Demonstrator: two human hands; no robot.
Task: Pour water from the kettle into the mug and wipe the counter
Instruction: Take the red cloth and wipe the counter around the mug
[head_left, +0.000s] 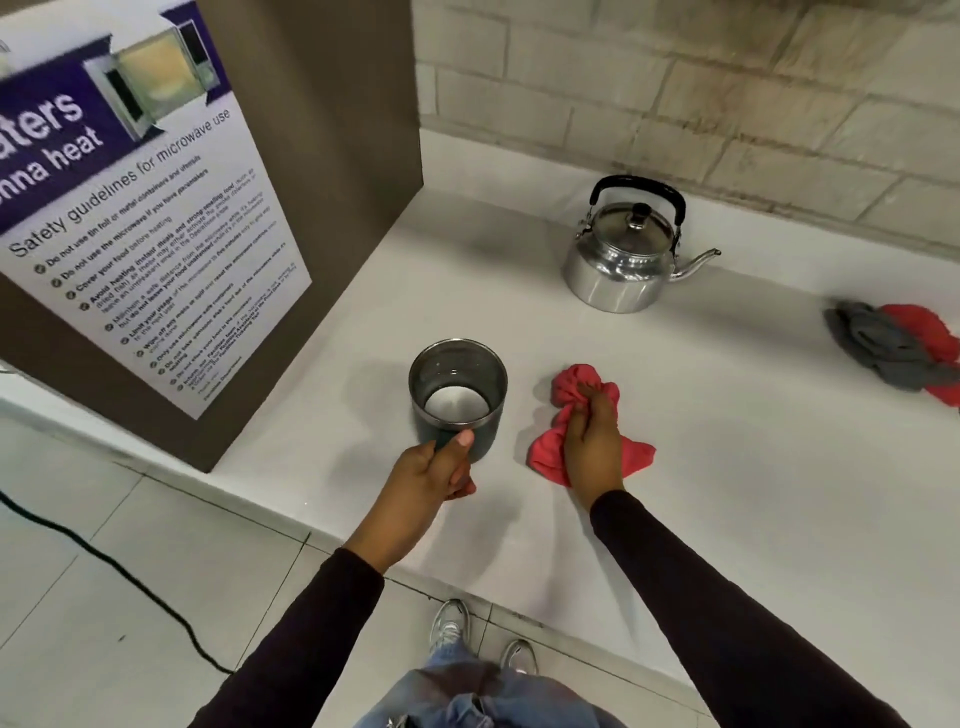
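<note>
A dark metal mug (458, 395) stands upright on the white counter (727, 467), its steel inside showing. My left hand (434, 470) grips the mug's near side, thumb on the wall. Just right of the mug lies a crumpled red cloth (576, 387), pressed to the counter under my right hand (592, 436), whose fingers are closed on it. The shiny steel kettle (621, 260) with a black handle sits farther back, lid on, spout pointing right. Neither hand touches the kettle.
A brown cabinet side with a microwave safety poster (150, 228) rises at the left of the counter. A bunched grey and red rag (898, 351) lies at the far right. A tiled wall backs the counter. A black cable (104, 571) crosses the floor tiles.
</note>
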